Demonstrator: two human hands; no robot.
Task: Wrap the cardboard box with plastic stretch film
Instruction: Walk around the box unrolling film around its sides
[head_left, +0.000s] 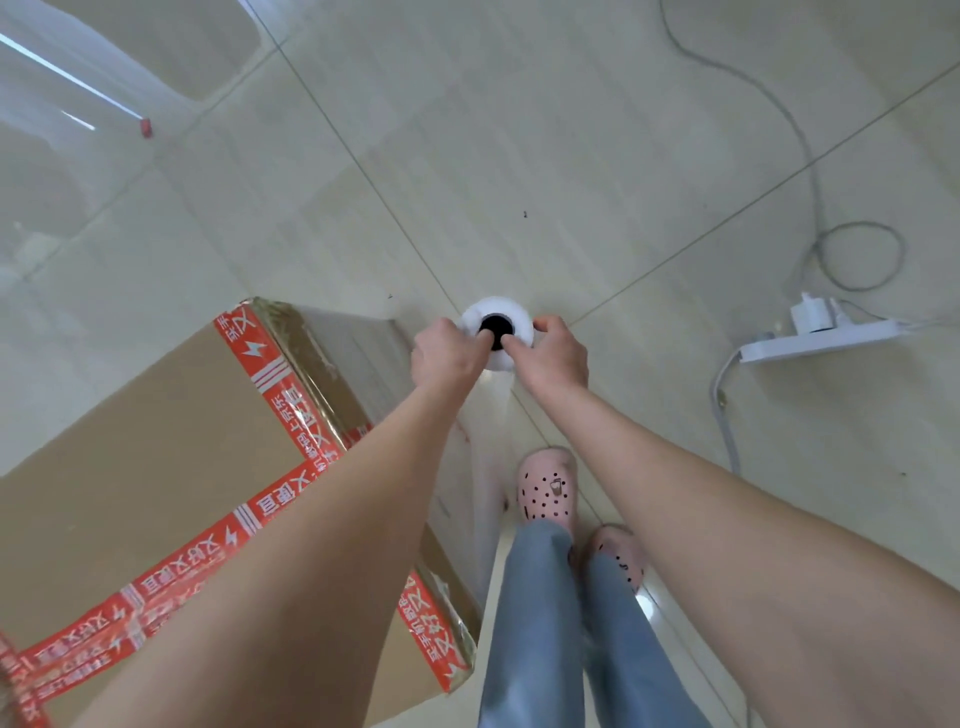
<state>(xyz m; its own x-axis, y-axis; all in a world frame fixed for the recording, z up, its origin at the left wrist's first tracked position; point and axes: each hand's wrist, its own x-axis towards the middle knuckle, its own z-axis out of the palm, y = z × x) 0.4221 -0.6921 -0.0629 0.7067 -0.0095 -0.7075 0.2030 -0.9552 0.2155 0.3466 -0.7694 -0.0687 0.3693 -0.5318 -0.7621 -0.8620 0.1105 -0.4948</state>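
Stretch film roll held upright, seen end-on, just right of the cardboard box standing on the tiled floor. Left hand and right hand grip clenched on the roll's rim, thumbs at its core.

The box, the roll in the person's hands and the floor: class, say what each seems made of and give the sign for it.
Box: brown cardboard, matte, with glossy red printed tape and a shiny clear film on its side. Roll: whitish wound plastic film round a dark hollow core; core material unclear. Floor: glossy pale tiles, probably ceramic, with grout lines and reflections.
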